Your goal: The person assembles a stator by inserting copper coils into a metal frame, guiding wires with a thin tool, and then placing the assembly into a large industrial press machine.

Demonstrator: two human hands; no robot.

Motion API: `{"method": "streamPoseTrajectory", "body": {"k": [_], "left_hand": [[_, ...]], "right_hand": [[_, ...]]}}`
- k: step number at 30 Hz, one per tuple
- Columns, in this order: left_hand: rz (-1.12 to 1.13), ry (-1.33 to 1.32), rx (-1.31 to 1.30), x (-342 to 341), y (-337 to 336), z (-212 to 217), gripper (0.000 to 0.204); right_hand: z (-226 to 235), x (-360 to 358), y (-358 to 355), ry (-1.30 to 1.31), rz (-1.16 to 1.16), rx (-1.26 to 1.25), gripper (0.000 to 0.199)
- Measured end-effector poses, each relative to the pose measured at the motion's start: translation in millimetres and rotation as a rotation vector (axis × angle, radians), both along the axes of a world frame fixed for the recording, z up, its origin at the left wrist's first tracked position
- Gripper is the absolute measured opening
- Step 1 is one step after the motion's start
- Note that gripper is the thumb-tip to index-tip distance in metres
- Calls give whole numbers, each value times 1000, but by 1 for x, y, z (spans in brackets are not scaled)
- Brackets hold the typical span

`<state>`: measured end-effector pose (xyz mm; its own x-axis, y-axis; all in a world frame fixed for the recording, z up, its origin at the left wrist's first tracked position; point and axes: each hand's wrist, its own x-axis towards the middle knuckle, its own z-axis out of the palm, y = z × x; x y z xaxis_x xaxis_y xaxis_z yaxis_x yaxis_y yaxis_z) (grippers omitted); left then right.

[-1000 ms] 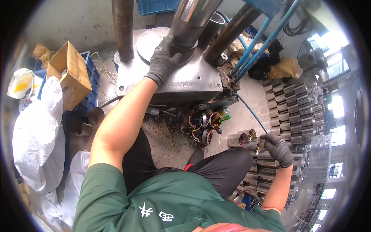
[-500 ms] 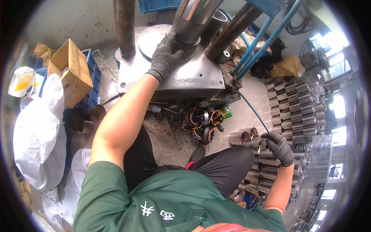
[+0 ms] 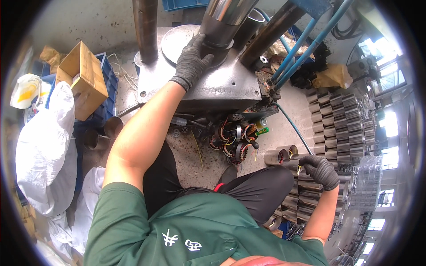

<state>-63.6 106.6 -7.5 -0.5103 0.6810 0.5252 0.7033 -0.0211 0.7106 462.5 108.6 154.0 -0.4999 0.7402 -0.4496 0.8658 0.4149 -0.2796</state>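
A gloved left hand, my left hand (image 3: 192, 64), reaches to the press bed (image 3: 222, 84). Its fingers are stretched out with the thumb apart, lying against the lower side of an upright metal cylinder (image 3: 220, 31). Beside that cylinder a round pale plate (image 3: 177, 42) lies on the bed. Out to the right, my right hand (image 3: 320, 172), also gloved, is closed round the lower end of a long teal lever (image 3: 293, 124), which runs up to the press's side. Wound motor stators (image 3: 233, 139) with coloured wires sit on the floor in front of the bed.
Metal sleeves (image 3: 337, 124) are stacked in rows at the right. Dark columns (image 3: 145, 31) and blue pipes (image 3: 306, 48) flank the press. At left stand a wooden box (image 3: 84, 84), a blue crate (image 3: 110, 80) and white sacks (image 3: 44, 150). A green-handled tool (image 3: 262, 131) lies by the stators.
The whole view has shifted slightly. My left hand stays against the cylinder and my right hand stays on the lever, its wrist barely moved.
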Motion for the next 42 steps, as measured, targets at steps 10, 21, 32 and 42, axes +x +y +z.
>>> {"method": "streamPoseTrajectory", "body": {"k": [10, 21, 32, 42], "left_hand": [[7, -22, -40, 1, -2, 3, 75], [-16, -37, -15, -1, -5, 5, 73], [41, -254, -241, -59, -72, 3, 30], [73, 121, -500, -19, -93, 6, 31]], "right_hand": [[2, -4, 0, 12, -14, -31, 27], [-3, 22, 32, 467, -29, 451, 24], [77, -50, 191, 168, 260, 1484, 20], [91, -56, 247, 76, 104, 1318, 29]]}}
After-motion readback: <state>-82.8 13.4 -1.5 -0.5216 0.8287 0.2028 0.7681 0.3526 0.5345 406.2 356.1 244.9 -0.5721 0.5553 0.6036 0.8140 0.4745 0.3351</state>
